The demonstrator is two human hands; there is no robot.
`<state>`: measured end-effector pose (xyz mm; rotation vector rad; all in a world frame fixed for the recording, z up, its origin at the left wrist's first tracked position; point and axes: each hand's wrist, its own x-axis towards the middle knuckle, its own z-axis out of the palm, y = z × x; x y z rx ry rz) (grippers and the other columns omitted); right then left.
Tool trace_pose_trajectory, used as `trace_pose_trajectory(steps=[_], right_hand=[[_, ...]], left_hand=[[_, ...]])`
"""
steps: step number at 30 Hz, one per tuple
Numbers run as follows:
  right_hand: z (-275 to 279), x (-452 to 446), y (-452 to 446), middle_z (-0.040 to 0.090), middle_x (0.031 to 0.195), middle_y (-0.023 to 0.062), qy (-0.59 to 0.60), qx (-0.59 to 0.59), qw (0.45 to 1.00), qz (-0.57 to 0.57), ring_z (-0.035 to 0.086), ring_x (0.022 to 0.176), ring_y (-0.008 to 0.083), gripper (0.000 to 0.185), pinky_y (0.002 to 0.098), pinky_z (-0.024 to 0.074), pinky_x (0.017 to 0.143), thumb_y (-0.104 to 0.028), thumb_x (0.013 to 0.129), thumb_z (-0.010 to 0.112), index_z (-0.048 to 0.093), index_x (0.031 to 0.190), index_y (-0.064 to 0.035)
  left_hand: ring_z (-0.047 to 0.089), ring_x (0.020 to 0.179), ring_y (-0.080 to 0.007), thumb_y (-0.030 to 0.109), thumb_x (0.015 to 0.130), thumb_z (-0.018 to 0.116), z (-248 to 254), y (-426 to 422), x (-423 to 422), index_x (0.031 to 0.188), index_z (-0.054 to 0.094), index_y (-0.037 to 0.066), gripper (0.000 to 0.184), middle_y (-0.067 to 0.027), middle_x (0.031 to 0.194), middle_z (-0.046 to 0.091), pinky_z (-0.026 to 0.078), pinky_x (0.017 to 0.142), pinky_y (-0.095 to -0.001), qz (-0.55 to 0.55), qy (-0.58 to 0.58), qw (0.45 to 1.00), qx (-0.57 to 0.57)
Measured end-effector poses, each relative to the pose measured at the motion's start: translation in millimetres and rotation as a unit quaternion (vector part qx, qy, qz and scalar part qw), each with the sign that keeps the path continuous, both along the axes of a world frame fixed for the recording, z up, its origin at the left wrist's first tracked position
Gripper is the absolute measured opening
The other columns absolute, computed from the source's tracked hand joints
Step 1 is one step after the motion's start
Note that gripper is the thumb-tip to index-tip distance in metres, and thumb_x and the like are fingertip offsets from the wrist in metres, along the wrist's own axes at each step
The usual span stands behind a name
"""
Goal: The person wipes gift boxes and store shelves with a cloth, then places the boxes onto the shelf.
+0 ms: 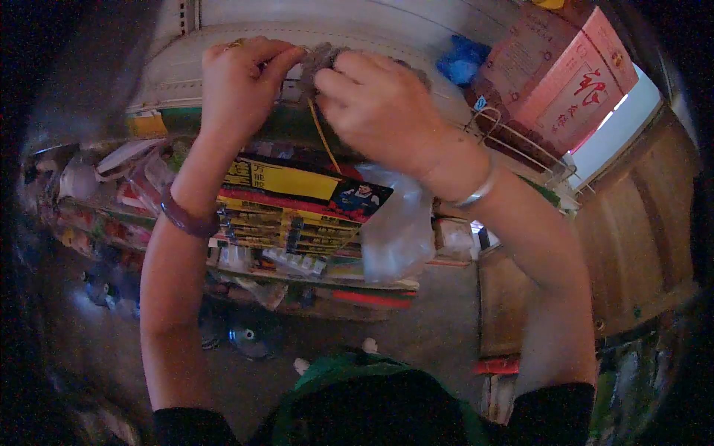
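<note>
Near the top of the head view, my left hand [242, 85] is closed in a pinch, thumb against forefinger; what lies between them is too small to make out. Close beside it, my right hand [383, 115] has its fingers curled onto a grey, fuzzy, yarn-like bundle [318, 67]. Part of that bundle is hidden behind the fingers. From between the two hands a thin yellow strand [323, 134] hangs down toward a black and yellow display box [290, 180] with Chinese lettering. A clear plastic bag [398, 223] hangs below my right hand.
A pale perforated shelf [297, 33] lies behind the hands. Pink-red boxes [573, 89] and a blue plastic bag [462, 59] stand at upper right, by a wire rack [520, 141]. Lower shelves hold packaged goods. A brown cardboard-like panel [632, 230] is on the right.
</note>
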<state>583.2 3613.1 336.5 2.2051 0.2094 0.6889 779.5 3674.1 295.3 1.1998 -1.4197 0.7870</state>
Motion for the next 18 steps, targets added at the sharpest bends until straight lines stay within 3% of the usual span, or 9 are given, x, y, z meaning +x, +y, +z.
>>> trace_pose_trajectory(steps=[4, 7, 9, 12, 13, 15, 18], right_hand=[[7.2, -58.7, -15.5, 0.057, 0.089, 0.0053, 0.000, 0.019, 0.999, -0.046, 0.057, 0.089, 0.0234, 0.018, 0.0331, 0.0507, 0.073, -0.009, 0.062, 0.065, 0.063, 0.079, -0.0072], [16.8, -96.4, -3.9, 0.057, 0.090, 0.0067, 0.016, 0.063, 0.985, -0.158, 0.057, 0.088, 0.0266, 0.026, 0.0337, 0.0501, 0.075, -0.001, 0.060, 0.066, 0.065, 0.086, -0.0058], [20.8, -85.9, -0.9, 0.058, 0.092, 0.0075, -0.026, 0.158, 0.980, -0.116, 0.057, 0.088, 0.0278, 0.031, 0.0345, 0.0493, 0.078, 0.000, 0.061, 0.067, 0.066, 0.091, -0.0057], [31.2, -62.9, 7.8, 0.058, 0.096, 0.0089, -0.142, 0.250, 0.958, -0.013, 0.057, 0.090, 0.0290, 0.040, 0.0359, 0.0480, 0.081, 0.000, 0.062, 0.069, 0.065, 0.101, -0.0071], [31.8, -53.7, 11.3, 0.058, 0.098, 0.0095, -0.188, 0.274, 0.943, 0.028, 0.057, 0.091, 0.0293, 0.042, 0.0363, 0.0476, 0.083, -0.001, 0.063, 0.069, 0.064, 0.104, -0.0079], [28.6, -24.4, 8.1, 0.058, 0.099, 0.0108, -0.160, 0.197, 0.966, 0.054, 0.057, 0.090, 0.0291, 0.047, 0.0373, 0.0474, 0.084, -0.003, 0.065, 0.070, 0.062, 0.111, -0.0086], [15.4, 23.1, -1.3, 0.059, 0.100, 0.0116, -0.130, 0.100, 0.987, 0.007, 0.058, 0.089, 0.0312, 0.044, 0.0383, 0.0486, 0.079, -0.014, 0.069, 0.070, 0.059, 0.112, -0.0097]], left_hand=[[0.063, 0.059, -0.0229, 0.024, 0.081, 0.066, 1.7, -1.0, 3.4, 0.083, 0.071, 0.008, 0.018, -0.0092, 0.069, 0.066, 0.047, 0.061, -0.0324, -0.033, 0.042, 0.998, 0.039], [0.064, 0.061, -0.0238, 0.023, 0.082, 0.066, 6.4, 3.9, 2.4, 0.085, 0.071, 0.007, 0.018, -0.0106, 0.071, 0.067, 0.049, 0.060, -0.0313, -0.040, 0.045, 0.997, 0.050], [0.064, 0.062, -0.0241, 0.023, 0.083, 0.065, 8.7, 5.6, 2.3, 0.086, 0.071, 0.007, 0.017, -0.0112, 0.072, 0.067, 0.049, 0.060, -0.0320, -0.060, 0.073, 0.993, 0.077], [0.064, 0.065, -0.0252, 0.019, 0.084, 0.062, 9.1, 9.0, 14.4, 0.091, 0.071, 0.006, 0.016, -0.0119, 0.074, 0.067, 0.049, 0.064, -0.0340, -0.108, 0.040, 0.990, 0.087], [0.063, 0.066, -0.0253, 0.018, 0.084, 0.062, 10.8, 13.4, 17.6, 0.091, 0.070, 0.006, 0.016, -0.0119, 0.075, 0.067, 0.049, 0.066, -0.0345, -0.078, -0.002, 0.995, 0.056], [0.063, 0.069, -0.0256, 0.015, 0.084, 0.061, 15.8, 22.2, 22.6, 0.093, 0.069, 0.006, 0.016, -0.0118, 0.077, 0.067, 0.048, 0.070, -0.0354, -0.022, -0.090, 0.996, -0.002], [0.063, 0.073, -0.0255, 0.013, 0.083, 0.060, 8.8, 29.4, 26.7, 0.093, 0.069, 0.005, 0.015, -0.0108, 0.078, 0.067, 0.046, 0.075, -0.0355, -0.017, -0.031, 0.998, 0.043]])
